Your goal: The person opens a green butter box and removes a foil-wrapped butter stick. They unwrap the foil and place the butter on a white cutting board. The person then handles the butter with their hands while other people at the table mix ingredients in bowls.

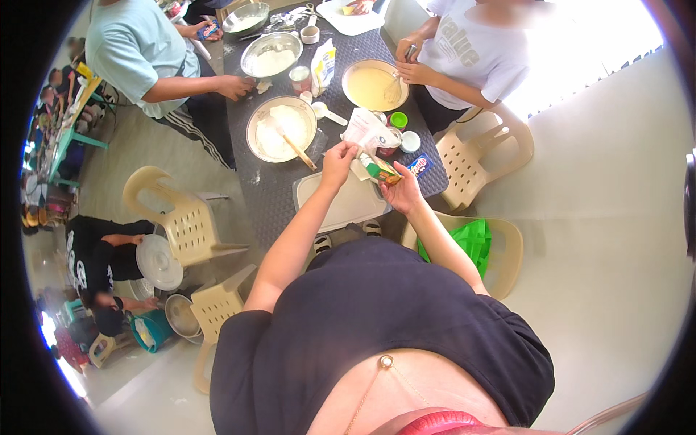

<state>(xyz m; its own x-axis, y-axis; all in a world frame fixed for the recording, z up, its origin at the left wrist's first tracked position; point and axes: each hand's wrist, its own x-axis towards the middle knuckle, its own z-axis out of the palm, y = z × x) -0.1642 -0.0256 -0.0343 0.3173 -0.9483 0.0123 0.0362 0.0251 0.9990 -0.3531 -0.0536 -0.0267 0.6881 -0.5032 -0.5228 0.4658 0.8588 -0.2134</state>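
Observation:
My right hand (403, 187) holds a small green and orange carton (382, 171) over the near part of the dark woven-pattern table (261, 204). At the carton's open flap end, my left hand (338, 163) pinches something thin and pale, perhaps a flap or wrapper. Below both hands lies a pale rectangular lid or tray (340, 205). Left of them stands a bowl of white powder (285, 122) with a wooden-handled spatula (298, 150) in it. A printed plastic packet (370, 130) rests just beyond the carton, beside small jars (410, 142). A blue packet (420, 165) lies right of my right hand.
Across the table, a person (462, 60) works at a bowl of yellow batter (370, 84) with a whisk. Another person (144, 54) stands at left near a metal bowl (272, 56). Plastic chairs (187, 225) stand at left and right; one holds a green bag (473, 242).

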